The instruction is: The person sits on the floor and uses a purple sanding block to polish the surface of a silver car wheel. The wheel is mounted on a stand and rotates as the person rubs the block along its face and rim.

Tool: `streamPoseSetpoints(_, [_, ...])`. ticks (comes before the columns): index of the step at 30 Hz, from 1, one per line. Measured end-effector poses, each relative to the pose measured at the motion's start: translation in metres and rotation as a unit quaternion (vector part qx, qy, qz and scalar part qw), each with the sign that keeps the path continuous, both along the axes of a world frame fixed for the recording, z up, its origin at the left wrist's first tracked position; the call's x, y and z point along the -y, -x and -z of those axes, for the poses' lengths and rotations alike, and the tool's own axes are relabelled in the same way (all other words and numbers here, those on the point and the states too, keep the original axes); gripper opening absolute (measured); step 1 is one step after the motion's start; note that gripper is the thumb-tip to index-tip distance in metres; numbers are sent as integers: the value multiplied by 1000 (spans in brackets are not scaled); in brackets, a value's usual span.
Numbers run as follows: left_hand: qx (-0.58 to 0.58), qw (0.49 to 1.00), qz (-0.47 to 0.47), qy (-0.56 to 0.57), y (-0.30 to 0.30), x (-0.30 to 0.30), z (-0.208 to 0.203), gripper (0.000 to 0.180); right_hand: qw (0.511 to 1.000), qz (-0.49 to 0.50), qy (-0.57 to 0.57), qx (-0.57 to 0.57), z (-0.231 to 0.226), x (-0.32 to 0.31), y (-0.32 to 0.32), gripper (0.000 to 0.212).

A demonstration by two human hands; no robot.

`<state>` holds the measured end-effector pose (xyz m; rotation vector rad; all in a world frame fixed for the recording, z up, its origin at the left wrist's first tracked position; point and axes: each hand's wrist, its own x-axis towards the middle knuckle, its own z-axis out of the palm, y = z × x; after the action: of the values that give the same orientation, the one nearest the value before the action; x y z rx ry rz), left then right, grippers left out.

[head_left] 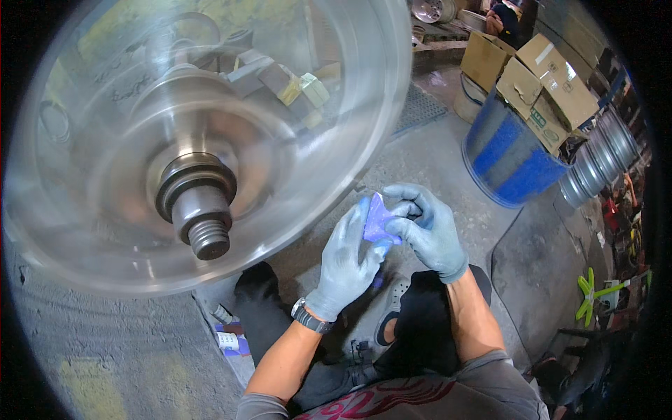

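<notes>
Between my two gloved hands is a small folded purple sheet (379, 221) that looks like sandpaper. My left hand (348, 253) grips its left and lower side, the thumb pressed along the bottom edge. My right hand (427, 234) pinches the sheet's right side between thumb and curled fingers. Both hands wear grey-blue work gloves, and a dark watch (311, 316) sits on my left wrist. Up and left of my hands, a large metal wheel rim (374, 150) is blurred by spinning. At its hub, a threaded steel spindle end (208, 234) points toward me.
A blue drum (511, 150) topped with opened cardboard boxes (560, 73) stands at the right, beside stacked silver wheel rims (598, 164). A purple-and-white item (229, 341) lies left of my legs. Farther right is a bright green star-shaped piece (588, 294). Another person (502, 21) is at the far back.
</notes>
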<state>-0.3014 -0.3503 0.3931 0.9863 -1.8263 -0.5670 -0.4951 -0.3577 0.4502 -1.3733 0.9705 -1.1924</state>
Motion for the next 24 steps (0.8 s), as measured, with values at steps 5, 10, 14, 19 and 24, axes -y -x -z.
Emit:
streamPoseSetpoints(5, [11, 1000, 24, -1, -1, -3, 3, 57, 998, -8, 47, -50, 9, -2, 3, 44])
streamPoseSetpoints(10, [30, 997, -66, 16, 1, -6, -3, 29, 975, 20, 151, -162, 6, -3, -1, 43])
streamPoseSetpoints(14, [-25, 996, -79, -22, -1, -7, -6, 22, 931, 92, 251, -248, -9, 2, -3, 41])
streamPoseSetpoints(19, [-71, 990, 10, -125, -5, -17, -12, 21, 996, -78, 29, -33, 14, -1, -9, 28])
streamPoseSetpoints(24, [-129, 966, 104, -200, -5, -16, -24, 26, 997, -32, -26, 64, 16, -1, -14, 12])
